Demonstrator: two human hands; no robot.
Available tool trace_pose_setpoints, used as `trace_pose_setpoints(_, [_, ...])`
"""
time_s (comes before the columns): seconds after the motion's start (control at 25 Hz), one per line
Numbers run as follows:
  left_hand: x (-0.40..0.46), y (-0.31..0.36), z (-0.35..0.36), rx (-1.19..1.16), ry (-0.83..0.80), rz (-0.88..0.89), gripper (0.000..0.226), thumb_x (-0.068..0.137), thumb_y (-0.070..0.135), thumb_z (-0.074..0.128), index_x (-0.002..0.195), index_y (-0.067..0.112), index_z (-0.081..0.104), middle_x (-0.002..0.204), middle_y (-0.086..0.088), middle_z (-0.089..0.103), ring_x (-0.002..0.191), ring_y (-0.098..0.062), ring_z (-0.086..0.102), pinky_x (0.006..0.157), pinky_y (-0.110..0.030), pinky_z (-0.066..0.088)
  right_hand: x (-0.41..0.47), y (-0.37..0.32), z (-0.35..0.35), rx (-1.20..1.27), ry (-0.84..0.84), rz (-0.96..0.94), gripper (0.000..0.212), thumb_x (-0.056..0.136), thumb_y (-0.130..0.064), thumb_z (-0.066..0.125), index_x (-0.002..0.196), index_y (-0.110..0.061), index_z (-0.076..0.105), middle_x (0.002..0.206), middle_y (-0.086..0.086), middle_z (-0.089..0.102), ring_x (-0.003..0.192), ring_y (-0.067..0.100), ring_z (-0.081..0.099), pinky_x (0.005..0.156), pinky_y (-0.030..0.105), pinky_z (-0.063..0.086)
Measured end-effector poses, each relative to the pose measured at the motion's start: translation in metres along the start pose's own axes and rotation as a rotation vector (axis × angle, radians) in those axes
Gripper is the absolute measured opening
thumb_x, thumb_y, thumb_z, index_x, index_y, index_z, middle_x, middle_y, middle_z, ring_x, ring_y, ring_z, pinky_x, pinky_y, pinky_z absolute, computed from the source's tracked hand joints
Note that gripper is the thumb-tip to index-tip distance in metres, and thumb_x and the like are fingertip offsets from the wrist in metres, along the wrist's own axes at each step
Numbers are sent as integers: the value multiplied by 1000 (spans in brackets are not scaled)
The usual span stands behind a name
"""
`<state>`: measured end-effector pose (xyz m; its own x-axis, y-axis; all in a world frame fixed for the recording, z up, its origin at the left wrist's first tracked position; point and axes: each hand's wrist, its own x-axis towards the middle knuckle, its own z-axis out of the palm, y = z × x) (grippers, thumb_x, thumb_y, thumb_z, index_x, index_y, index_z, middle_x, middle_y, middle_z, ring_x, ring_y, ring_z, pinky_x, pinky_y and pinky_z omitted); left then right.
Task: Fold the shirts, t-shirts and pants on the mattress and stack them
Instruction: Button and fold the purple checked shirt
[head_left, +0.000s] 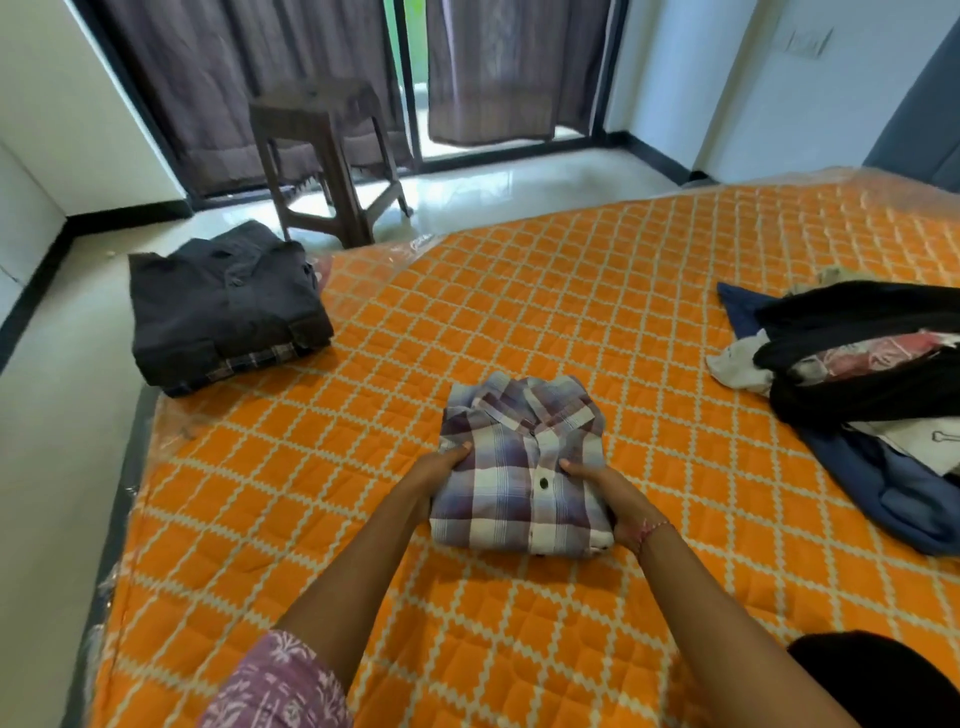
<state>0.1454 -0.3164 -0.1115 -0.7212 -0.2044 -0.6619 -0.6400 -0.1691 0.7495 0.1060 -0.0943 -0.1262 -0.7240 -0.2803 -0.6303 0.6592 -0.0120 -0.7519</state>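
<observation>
At mattress (597, 291) centre: folded plaid shirt (519, 467), left hand (439, 475) and right hand (613, 499) gripping its sides. At 10 o'clock: dark folded stack (223, 306). At 3 o'clock: unfolded clothes pile (857, 374).

Bare mattress (519, 291) lies open from 11 to 1 o'clock beyond the folded plaid shirt (519, 467). At 10 o'clock the stack of folded clothes (223, 306) blocks the corner; at 3 o'clock a heap of unfolded clothes (857, 395) blocks the right edge. Between them the way is clear.
</observation>
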Motion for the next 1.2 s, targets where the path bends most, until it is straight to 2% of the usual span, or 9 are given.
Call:
trace_pose_setpoints(0.2, [-14, 6, -29, -185, 59, 128, 30, 93, 16, 59, 119, 3, 59, 106, -19, 68, 95, -33, 66, 80, -42, 55, -6, -17, 35, -78, -66, -225, 34, 88, -7, 60, 122, -10, 58, 113, 15, 69, 98, 32, 68, 81, 47, 56])
trace_pose_setpoints(0.28, [-17, 26, -56, -248, 101, 210, 28, 92, 13, 59, 119, 5, 58, 108, -19, 68, 96, -33, 66, 77, -40, 56, -2, -41, 68, -102, -109, -285, 33, 88, -7, 61, 121, -13, 58, 111, 13, 70, 98, 32, 68, 77, 45, 57])
trace_pose_setpoints(0.48, [-22, 123, -176, -255, 234, 426, 28, 93, 13, 56, 119, 4, 57, 111, -15, 64, 85, -18, 62, 62, -24, 50, 42, -129, 202, -147, -291, -371, 29, 91, -8, 57, 120, -12, 58, 108, 13, 70, 92, 32, 68, 71, 39, 58])
trace_pose_setpoints(0.6, [-9, 177, -253, -200, 399, 435, 30, 95, 21, 54, 119, 4, 57, 114, -14, 62, 91, -20, 58, 66, -24, 46, 80, -178, 294, -205, -376, -412, 34, 90, -1, 50, 124, -3, 54, 107, 17, 66, 86, 28, 65, 67, 34, 57])
trace_pose_setpoints(0.72, [17, 212, -324, -302, 428, 472, 25, 95, 20, 55, 114, 6, 59, 118, -19, 63, 90, -25, 63, 75, -33, 53, 132, -210, 374, -204, -420, -447, 36, 90, 0, 50, 126, -3, 52, 114, 18, 63, 96, 33, 63, 74, 38, 56])
trace_pose_setpoints(0.84, [47, 216, -364, -216, 551, 248, 39, 98, 30, 49, 128, 5, 51, 131, -17, 54, 110, -31, 56, 82, -32, 46, 187, -203, 422, -352, -303, -402, 34, 92, -13, 56, 125, -5, 54, 115, 15, 62, 98, 31, 62, 77, 37, 54])
trace_pose_setpoints(0.92, [75, 200, -369, 2, 706, 130, 45, 102, 31, 40, 136, 3, 43, 137, -16, 47, 124, -33, 47, 88, -31, 40, 213, -176, 434, -561, -160, -367, 35, 93, -22, 55, 122, -2, 57, 112, 14, 61, 96, 28, 59, 79, 37, 51])
trace_pose_setpoints(1.04, [101, 177, -369, 233, 882, 128, 47, 101, 33, 37, 137, 3, 41, 137, -21, 48, 123, -36, 48, 99, -39, 40, 221, -154, 439, -695, 23, -478, 35, 95, -22, 49, 122, -1, 56, 116, 17, 60, 106, 33, 56, 88, 37, 44])
trace_pose_setpoints(1.2, [108, 172, -370, 280, 979, 308, 33, 101, 27, 38, 124, 4, 47, 125, -18, 57, 111, -34, 55, 89, -39, 45, 198, -150, 441, -606, 186, -735, 27, 100, -17, 39, 123, -9, 52, 102, 2, 54, 93, 21, 52, 78, 25, 37])
